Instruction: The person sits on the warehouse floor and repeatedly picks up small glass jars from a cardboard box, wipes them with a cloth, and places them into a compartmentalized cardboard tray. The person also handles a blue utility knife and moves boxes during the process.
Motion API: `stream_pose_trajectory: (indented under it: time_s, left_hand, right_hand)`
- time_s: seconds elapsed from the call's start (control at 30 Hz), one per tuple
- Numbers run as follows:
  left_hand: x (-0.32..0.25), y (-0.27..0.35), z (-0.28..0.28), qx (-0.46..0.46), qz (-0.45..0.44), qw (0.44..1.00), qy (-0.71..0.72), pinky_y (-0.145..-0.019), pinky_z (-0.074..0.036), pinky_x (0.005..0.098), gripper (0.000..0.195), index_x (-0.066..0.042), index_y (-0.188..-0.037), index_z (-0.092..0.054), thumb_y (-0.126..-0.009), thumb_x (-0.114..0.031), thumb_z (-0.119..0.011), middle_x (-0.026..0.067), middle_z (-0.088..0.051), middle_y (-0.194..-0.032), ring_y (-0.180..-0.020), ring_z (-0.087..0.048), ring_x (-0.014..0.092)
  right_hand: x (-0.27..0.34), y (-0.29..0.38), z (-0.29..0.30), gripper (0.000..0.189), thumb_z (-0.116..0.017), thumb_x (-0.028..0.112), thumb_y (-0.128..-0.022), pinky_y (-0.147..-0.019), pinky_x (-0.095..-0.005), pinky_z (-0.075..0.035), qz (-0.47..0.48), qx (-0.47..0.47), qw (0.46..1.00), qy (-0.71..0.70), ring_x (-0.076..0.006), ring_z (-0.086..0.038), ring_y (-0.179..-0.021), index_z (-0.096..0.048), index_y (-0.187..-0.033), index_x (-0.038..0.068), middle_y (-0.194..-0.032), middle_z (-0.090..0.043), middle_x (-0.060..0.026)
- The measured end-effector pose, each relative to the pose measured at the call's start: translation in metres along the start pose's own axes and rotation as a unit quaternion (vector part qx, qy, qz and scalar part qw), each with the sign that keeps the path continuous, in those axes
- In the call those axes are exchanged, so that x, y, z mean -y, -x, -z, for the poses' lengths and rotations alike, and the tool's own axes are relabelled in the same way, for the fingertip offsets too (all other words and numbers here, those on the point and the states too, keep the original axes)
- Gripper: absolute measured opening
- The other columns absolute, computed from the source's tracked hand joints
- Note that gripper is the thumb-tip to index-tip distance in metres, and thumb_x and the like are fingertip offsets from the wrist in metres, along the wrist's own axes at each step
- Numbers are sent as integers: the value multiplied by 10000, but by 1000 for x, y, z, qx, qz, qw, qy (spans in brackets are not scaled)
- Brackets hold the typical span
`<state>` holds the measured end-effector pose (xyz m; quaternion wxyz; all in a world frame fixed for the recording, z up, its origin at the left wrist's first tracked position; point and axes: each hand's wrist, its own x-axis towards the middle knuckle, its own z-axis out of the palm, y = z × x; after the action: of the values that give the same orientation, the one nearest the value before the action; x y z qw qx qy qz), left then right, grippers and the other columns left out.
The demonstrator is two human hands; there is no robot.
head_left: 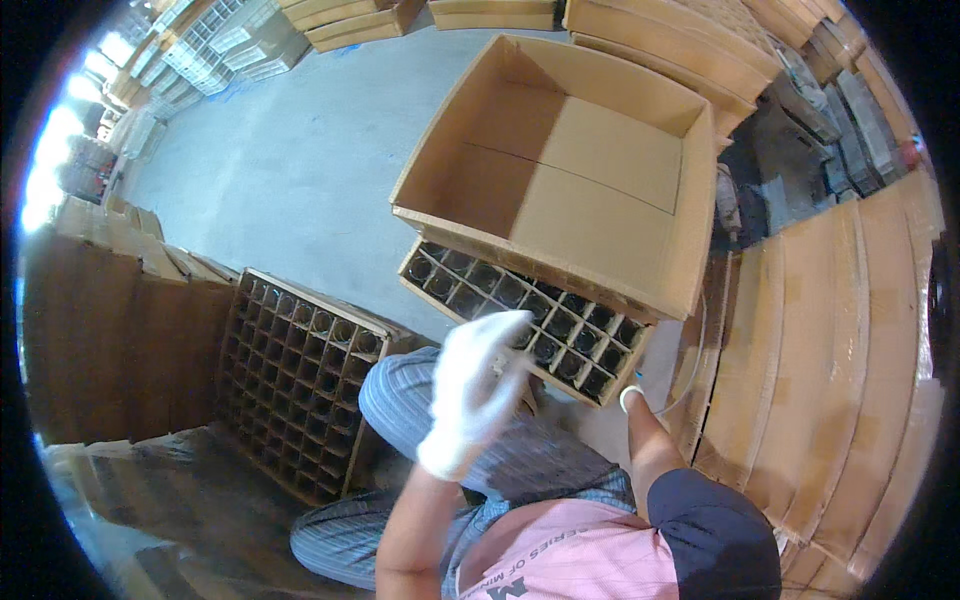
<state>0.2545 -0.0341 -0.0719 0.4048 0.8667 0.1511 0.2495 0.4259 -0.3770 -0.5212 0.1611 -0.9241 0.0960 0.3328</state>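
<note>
My left hand (pixel 480 390), in a white glove and blurred, is raised above my knee with thumb and fingers apart and nothing in it. It overlaps the near edge of a cardboard carton (pixel 517 330) divided into cells with round glassware in them. My right hand (pixel 631 397) shows only its white glove cuff beside that carton's right corner; its fingers are hidden. A large open cardboard box (pixel 600 172), bare inside, rests over the far part of the divided carton and covers some cells.
To the left, a second divided carton (pixel 292 382) stands tilted, with glass rims showing in its cells. Stacked cardboard boxes (pixel 810 360) line the right side. Brown cartons (pixel 127 330) stand at left, and more boxes (pixel 667 52) sit behind. Grey floor (pixel 277 165) lies beyond.
</note>
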Motion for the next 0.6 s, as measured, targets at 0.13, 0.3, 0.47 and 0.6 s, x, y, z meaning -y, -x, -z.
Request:
stream_pose_trajectory:
  time_s: [0.13,0.3,0.47,0.6]
  left_hand:
    - [-8,-47,-59,79,-2,997,-8,-1078,-476,464,594,-56,-1421,-594,-858,-120,-769,207,-573,-1438,-1286,-574,397]
    - [29,-78,-101,91,-42,979,-176,-1181,-353,556,772,-98,-1506,-513,-793,-164,-801,186,-521,-1492,-1400,-472,406]
    - [68,-84,-117,134,-35,957,-255,-1228,-248,642,876,-132,-1513,-510,-699,-152,-832,127,-559,-1395,-1392,-462,374]
    - [84,-94,-125,91,-64,948,-298,-1244,-241,635,595,-156,-1289,-683,-711,-162,-828,70,-632,-1118,-1186,-584,303]
  right_hand:
    - [16,23,-5,546,-746,231,-925,-718,-464,-558,-13,21,999,24,-320,-689,-818,-534,-1405,79,-1051,-728,-146]
    - [31,45,4,623,-752,227,-914,-773,-471,-553,-16,27,999,41,-336,-691,-890,-478,-1455,82,-1114,-715,-172]
    - [39,49,12,703,-759,224,-903,-828,-477,-548,-19,30,997,63,-352,-693,-963,-423,-1505,86,-1177,-702,-198]
    - [40,46,23,769,-764,221,-894,-873,-483,-543,-12,31,996,77,-366,-695,-1021,-378,-1545,89,-1228,-692,-219]
